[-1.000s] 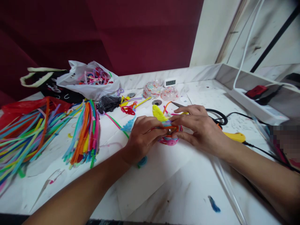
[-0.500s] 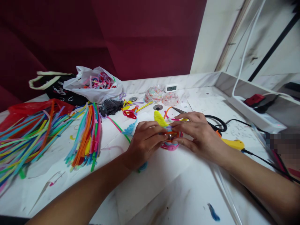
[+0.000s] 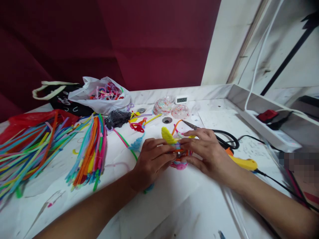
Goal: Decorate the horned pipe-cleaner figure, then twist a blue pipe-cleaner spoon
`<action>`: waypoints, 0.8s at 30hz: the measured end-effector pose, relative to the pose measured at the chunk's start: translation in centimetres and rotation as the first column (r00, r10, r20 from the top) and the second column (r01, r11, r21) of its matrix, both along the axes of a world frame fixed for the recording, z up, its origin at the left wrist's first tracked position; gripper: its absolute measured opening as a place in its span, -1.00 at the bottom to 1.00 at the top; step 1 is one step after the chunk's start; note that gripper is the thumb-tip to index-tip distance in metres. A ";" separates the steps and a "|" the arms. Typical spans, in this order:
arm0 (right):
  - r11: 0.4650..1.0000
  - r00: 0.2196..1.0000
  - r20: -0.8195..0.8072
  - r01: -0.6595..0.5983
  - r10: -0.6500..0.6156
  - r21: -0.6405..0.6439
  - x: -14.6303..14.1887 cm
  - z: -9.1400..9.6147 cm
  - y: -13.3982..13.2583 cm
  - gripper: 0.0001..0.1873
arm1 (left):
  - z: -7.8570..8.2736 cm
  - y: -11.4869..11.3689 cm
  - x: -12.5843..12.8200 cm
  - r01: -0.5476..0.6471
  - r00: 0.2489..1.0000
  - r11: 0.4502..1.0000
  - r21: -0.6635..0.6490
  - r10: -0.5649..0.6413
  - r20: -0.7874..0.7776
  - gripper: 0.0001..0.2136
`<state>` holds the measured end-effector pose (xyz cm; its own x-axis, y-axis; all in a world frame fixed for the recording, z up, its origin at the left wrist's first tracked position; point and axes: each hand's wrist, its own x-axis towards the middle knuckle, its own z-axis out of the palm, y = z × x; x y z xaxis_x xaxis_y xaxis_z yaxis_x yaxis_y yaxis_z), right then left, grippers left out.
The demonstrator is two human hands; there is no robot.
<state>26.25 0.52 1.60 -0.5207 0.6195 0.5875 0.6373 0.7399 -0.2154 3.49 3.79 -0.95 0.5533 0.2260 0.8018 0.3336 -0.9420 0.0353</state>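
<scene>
Between my two hands is a small colourful pipe-cleaner figure point(image 3: 179, 166), with a pink bottom, an orange band around a shiny part, and a yellow upright piece point(image 3: 168, 135) on top. My left hand point(image 3: 151, 161) grips its left side with bent fingers. From the right, my right hand point(image 3: 206, 149) presses thumb and fingers against it. Fingers cover much of its middle. Left of my left hand lies a light-blue fuzzy piece point(image 3: 136, 144) with a green stem. Just beyond my right hand are scissors point(image 3: 190, 125) with black handles, beside an orange pipe cleaner point(image 3: 176, 126).
Pipe-cleaner bundles point(image 3: 92, 152) spread across the left. Behind them stand a white plastic bag point(image 3: 104, 105) of scraps and a black bag point(image 3: 66, 99). Clear domes point(image 3: 163, 105) and a small digital clock point(image 3: 181, 100) sit at the back. A yellow corded tool point(image 3: 245, 163) and power strip point(image 3: 271, 127) are at right.
The view has tilted up a little, so the table things appear slightly lower. Both hands keep their hold on the figure, with barely any finger movement.
</scene>
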 end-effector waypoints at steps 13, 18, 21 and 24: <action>1.000 1.000 0.003 -0.012 0.012 0.011 0.0 -0.3 0.4 -0.76 | -0.4 0.0 -0.2 -0.004 1.000 0.999 -0.032 0.003 -0.012 -0.83; 1.000 1.000 -0.014 0.010 -0.010 -0.008 -0.1 -0.1 0.1 -0.80 | -0.5 -0.3 -0.1 -0.036 0.999 0.999 -0.024 0.036 -0.002 -0.85; 1.000 1.000 -0.010 0.006 -0.006 -0.015 -0.1 0.0 -0.1 -0.81 | -0.3 -0.5 -0.1 -0.062 0.998 0.998 0.019 0.062 0.027 -0.90; 1.000 1.000 -0.001 -0.012 0.012 -0.001 -0.1 -0.1 0.0 -0.83 | 0.2 -0.7 0.0 -0.065 0.998 0.994 0.090 0.063 0.024 -0.89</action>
<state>26.17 0.56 1.51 -0.5274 0.6139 0.5873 0.6284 0.7471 -0.2166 3.44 3.14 -0.79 0.5230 0.1862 0.8317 0.3937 -0.9183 -0.0420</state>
